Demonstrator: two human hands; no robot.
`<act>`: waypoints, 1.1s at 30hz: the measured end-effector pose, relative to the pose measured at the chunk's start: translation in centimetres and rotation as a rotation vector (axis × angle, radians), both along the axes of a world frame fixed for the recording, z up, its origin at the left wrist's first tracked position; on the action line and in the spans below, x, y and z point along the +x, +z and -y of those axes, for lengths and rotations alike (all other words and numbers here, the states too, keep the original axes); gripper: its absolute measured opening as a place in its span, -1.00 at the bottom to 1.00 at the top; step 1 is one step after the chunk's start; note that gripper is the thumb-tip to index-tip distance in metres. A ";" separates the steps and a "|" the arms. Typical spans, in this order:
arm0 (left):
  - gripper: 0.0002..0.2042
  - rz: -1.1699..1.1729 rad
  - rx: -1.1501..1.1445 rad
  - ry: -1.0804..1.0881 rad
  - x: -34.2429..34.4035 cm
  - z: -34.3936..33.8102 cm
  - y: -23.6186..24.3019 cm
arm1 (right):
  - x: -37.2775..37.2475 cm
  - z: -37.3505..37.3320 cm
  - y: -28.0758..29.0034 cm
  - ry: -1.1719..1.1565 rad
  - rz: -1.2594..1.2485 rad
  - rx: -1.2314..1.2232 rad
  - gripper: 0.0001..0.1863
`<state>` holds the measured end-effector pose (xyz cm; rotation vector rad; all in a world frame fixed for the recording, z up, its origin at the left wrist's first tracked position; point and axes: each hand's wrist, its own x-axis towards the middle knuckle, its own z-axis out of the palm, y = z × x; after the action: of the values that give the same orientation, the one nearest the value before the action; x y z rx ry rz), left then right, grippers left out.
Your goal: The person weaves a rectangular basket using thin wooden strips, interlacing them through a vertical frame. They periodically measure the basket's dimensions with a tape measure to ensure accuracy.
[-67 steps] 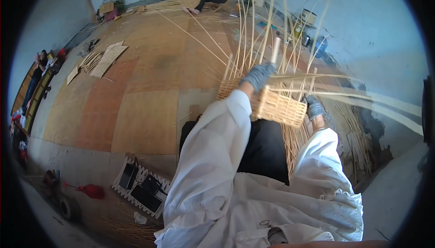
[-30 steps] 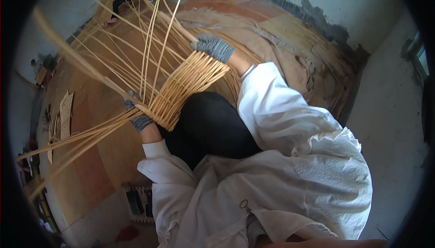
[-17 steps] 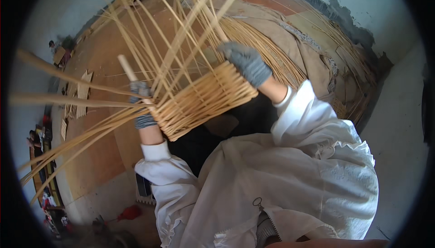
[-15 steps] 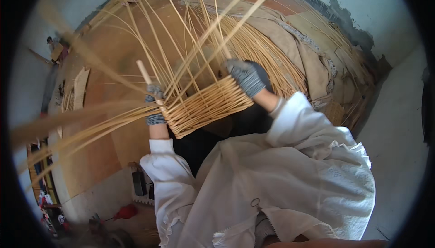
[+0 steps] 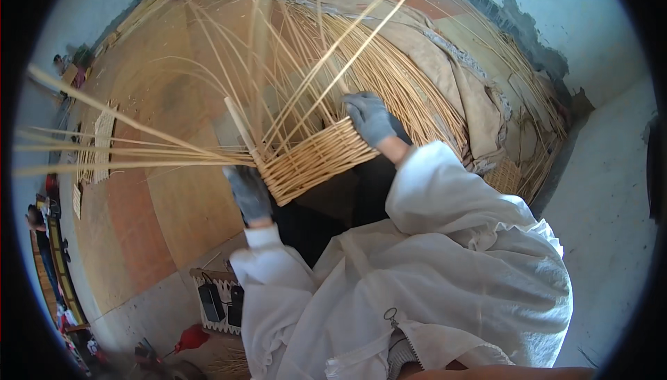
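Basket (image 5: 316,160), part-woven: we see a dense band done, long canes (image 5: 233,158) unwoven. Right hand (image 5: 370,117) grips its corner; whether left hand (image 5: 250,192) grips, we cannot tell.

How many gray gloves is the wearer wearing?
2: one on the left hand, by the woven piece's left end; one on the right hand, at its right end.

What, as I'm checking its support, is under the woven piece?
Black-clothed legs show along the lower edge of the woven piece; what it covers directly beneath cannot be seen.
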<state>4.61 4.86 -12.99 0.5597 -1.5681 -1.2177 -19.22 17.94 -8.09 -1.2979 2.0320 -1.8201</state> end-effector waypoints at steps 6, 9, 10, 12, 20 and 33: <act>-0.53 0.267 -0.053 0.248 0.4 -5.1 0.6 | 4.9 2.3 7.1 0.142 -1.182 0.066 -0.81; -0.52 -0.060 0.334 0.191 0.3 -3.5 1.0 | 4.9 3.8 6.7 0.414 -1.191 0.474 -0.75; -0.53 0.107 0.173 0.250 0.2 -2.6 1.4 | 4.5 4.0 6.0 0.420 -1.182 0.511 -0.73; -0.56 0.529 0.035 0.382 0.3 -0.7 2.2 | 3.6 3.6 4.1 0.458 -1.063 0.438 -0.72; -0.72 0.104 0.509 -0.136 -2.3 4.0 0.8 | 1.2 6.1 3.4 0.395 0.196 0.453 -0.78; -0.79 0.485 0.031 -0.062 -2.4 5.7 -5.4 | 4.5 27.7 3.7 -0.328 -0.980 0.548 -0.65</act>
<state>2.23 -0.87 -18.41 0.8799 -1.9835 -1.2105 -14.75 -9.77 -4.38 -1.9323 3.0311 -0.5188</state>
